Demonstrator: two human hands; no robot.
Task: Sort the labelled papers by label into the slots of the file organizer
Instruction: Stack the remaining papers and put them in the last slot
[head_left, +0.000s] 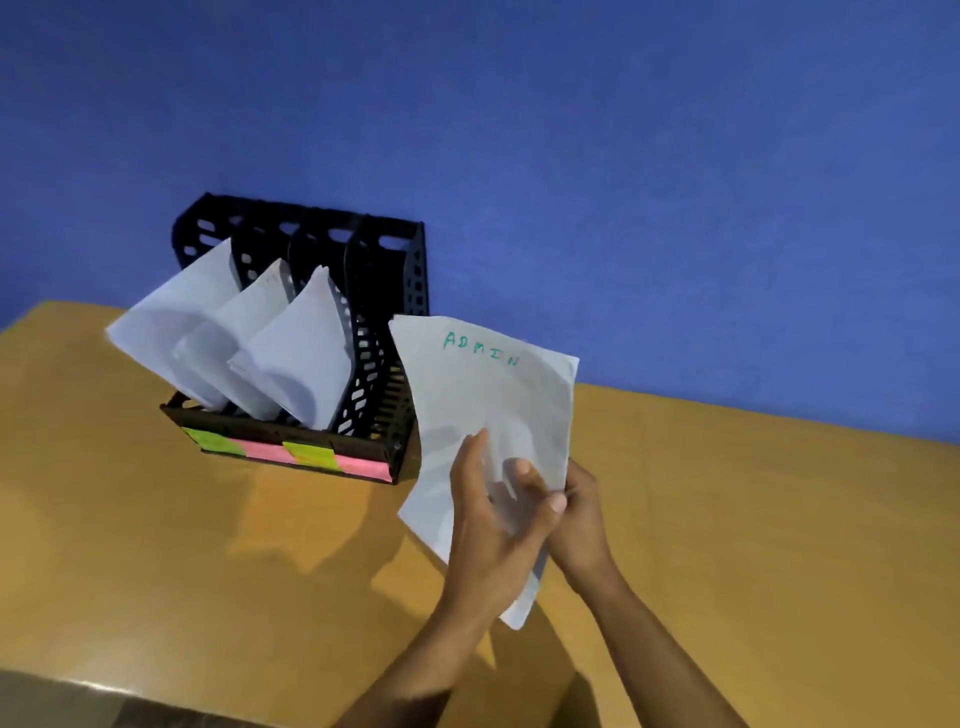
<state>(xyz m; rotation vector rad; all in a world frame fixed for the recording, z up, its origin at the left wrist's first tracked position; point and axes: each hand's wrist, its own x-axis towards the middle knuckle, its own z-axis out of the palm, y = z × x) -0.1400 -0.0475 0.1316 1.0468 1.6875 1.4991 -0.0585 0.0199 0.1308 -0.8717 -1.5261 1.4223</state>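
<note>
Sheet lettered ADMIN: being held upright above the wooden table, just right of the file organizer, lettering facing the person, likely for reading before filing. Right hand: pinching the sheet's lower right edge, thumb in front. Left hand: lying against the sheet's face, fingers nearly straight, apparently steadying it. Organizer: standing against the blue wall, three left slots each holding leaning white papers; rightmost slot showing no paper, probably awaiting ADMIN. Sticky notes, green and pink alternating, marking the front rail; writing illegible.
</note>
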